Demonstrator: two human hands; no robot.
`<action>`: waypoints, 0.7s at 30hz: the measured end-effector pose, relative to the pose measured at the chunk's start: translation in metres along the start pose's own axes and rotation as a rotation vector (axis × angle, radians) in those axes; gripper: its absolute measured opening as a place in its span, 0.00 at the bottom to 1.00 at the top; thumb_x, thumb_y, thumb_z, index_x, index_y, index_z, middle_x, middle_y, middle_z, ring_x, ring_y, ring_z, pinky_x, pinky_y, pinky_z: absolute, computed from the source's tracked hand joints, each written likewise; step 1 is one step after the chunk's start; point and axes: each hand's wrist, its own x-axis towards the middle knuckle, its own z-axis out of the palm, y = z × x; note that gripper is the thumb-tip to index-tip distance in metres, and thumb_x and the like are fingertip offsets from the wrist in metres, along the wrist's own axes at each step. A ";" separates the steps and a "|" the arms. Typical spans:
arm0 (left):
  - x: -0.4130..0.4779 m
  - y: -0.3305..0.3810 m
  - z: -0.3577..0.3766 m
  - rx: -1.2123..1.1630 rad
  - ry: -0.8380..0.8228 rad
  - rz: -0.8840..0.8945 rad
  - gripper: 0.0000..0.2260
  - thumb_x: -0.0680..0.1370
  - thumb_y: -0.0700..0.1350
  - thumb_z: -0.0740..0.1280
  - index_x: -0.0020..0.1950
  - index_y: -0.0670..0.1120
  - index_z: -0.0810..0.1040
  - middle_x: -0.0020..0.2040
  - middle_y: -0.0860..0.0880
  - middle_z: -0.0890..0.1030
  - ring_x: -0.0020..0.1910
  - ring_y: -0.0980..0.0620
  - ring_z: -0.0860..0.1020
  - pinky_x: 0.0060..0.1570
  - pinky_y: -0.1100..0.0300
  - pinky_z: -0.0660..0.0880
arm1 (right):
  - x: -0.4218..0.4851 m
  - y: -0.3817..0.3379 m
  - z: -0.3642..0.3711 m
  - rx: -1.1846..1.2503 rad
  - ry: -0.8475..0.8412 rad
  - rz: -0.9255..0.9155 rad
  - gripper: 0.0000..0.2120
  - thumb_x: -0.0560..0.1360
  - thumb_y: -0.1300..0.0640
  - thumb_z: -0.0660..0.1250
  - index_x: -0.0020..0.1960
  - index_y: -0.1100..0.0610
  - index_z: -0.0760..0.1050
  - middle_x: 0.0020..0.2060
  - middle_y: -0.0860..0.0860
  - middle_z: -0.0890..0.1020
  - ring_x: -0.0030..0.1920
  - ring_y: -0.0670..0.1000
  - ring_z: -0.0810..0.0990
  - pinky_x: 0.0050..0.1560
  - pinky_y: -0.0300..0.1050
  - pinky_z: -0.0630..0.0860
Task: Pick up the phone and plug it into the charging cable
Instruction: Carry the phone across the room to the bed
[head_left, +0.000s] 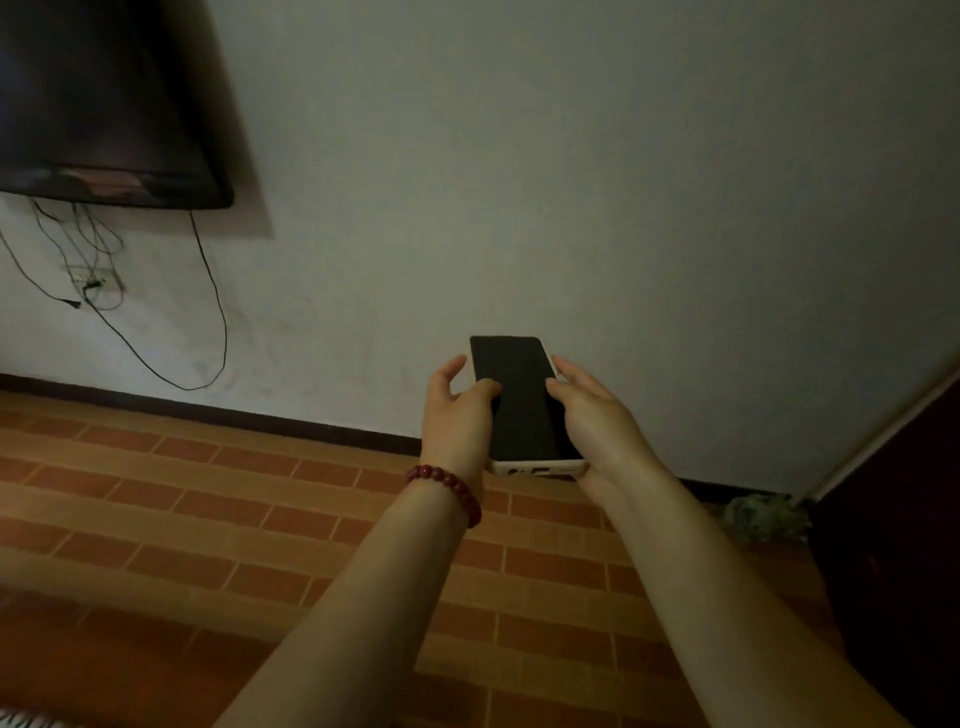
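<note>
Both hands, left hand (457, 410) and right hand (597, 415), grasp the rigid, probably slippery smartphone (522, 400) by its long edges at centre; dangling cables (208, 291) hang at ten o'clock.

One view only, from a wide-angle camera worn on the head. Faces forward and slightly down toward a pale wall (571, 156) and the brick-patterned floor (182, 519) at its foot. Close to the forearms, which enter from the bottom edge and reach up to mid-frame, where the left hand (457, 415) and right hand (597, 421) meet around a phone (519, 400), centre-right. Farther off, a dark wall-mounted screen (104, 104) in the upper left corner, cut by the frame edge, with loose cables (208, 312) below it. Straight lines bowed toward the edges by the lens. Dim overall; no second view to compare.
</note>
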 end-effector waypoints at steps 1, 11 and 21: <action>0.027 0.010 0.000 0.001 -0.004 0.014 0.21 0.76 0.43 0.63 0.68 0.54 0.64 0.47 0.49 0.76 0.44 0.48 0.79 0.28 0.60 0.78 | 0.026 -0.008 0.014 0.011 -0.008 0.005 0.19 0.78 0.54 0.59 0.68 0.43 0.68 0.53 0.51 0.80 0.49 0.55 0.82 0.37 0.48 0.82; 0.168 0.057 -0.016 -0.037 0.107 0.010 0.21 0.76 0.44 0.63 0.67 0.55 0.64 0.53 0.47 0.75 0.47 0.47 0.79 0.30 0.59 0.79 | 0.167 -0.041 0.096 -0.017 -0.135 0.038 0.17 0.78 0.52 0.59 0.67 0.41 0.69 0.54 0.52 0.79 0.49 0.55 0.81 0.33 0.47 0.82; 0.313 0.115 -0.045 -0.108 0.318 0.095 0.20 0.76 0.44 0.63 0.67 0.56 0.64 0.55 0.46 0.75 0.47 0.46 0.79 0.31 0.59 0.79 | 0.314 -0.084 0.205 -0.124 -0.416 -0.030 0.19 0.79 0.52 0.57 0.69 0.43 0.67 0.55 0.53 0.80 0.50 0.56 0.81 0.46 0.59 0.82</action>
